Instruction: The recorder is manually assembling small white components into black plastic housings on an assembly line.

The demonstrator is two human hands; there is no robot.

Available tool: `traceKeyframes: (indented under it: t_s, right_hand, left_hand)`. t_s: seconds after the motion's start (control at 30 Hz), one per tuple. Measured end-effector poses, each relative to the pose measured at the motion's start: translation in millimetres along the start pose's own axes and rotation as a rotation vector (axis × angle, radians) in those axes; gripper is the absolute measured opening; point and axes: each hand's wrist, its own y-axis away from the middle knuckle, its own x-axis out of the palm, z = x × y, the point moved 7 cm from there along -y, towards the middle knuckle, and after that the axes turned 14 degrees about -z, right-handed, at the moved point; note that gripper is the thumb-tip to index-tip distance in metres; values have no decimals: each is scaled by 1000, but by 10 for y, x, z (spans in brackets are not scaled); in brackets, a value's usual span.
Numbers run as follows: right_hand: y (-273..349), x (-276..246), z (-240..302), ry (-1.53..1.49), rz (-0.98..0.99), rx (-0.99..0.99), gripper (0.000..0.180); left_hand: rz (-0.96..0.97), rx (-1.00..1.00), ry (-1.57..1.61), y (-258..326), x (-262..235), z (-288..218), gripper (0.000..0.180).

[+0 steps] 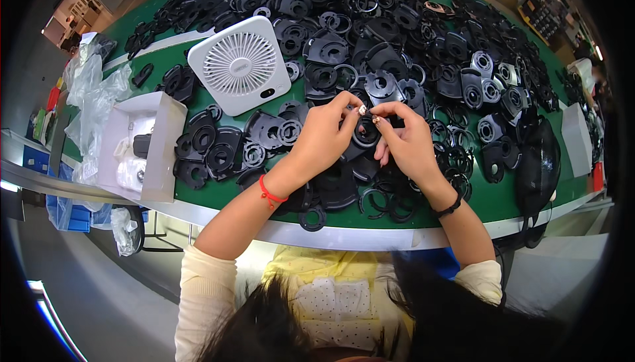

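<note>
Nearest the viewer, dark hair (456,309) hangs over the lower edge, in front of one yellow garment (331,263); beyond it stands the table (509,206). Two hands at work; the black ring (366,138) lies between them, just below their meeting fingertips, on the side toward the person; being round, it shows no long axis; neither hand is clearly nearer. The left hand (323,136) has its grip pinched nearly closed, thumb and forefinger at the ring's far edge; the right hand (410,145) pinches there likewise, its other fingers curled loosely below; both appear to have hold of the ring, though the spot is small and dark, and any further piece between the fingertips cannot be made out.

Count: one white fan (239,68); one open white carton (169,154); one red bracelet (270,193), left wrist; one black wristband (450,206), right wrist; one dark bag (537,170), right end; black moulded parts (387,87), heaped and overlapping, too many to count.
</note>
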Motion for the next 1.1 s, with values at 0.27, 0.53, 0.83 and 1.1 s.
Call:
traceKeyframes:
  t_s: [0.27,0.53,0.83,1.1]
  right_hand:
    - [5,-7,28,126,-16,-36,16]
    - [-119,-38,-171,40,29,79,22]
    - [-80,60,-159,1,71,83,23]
    - [-86,27,-183,9,63,88,23]
  left_hand:
    - [-91,130,-62,-6,-88,-155,13]
    - [-44,304,-68,106,-374,-856,22]
    - [1048,436,926,1134,-471,-1766,83]
    - [1028,252,930,1129,-417,-1741,93]
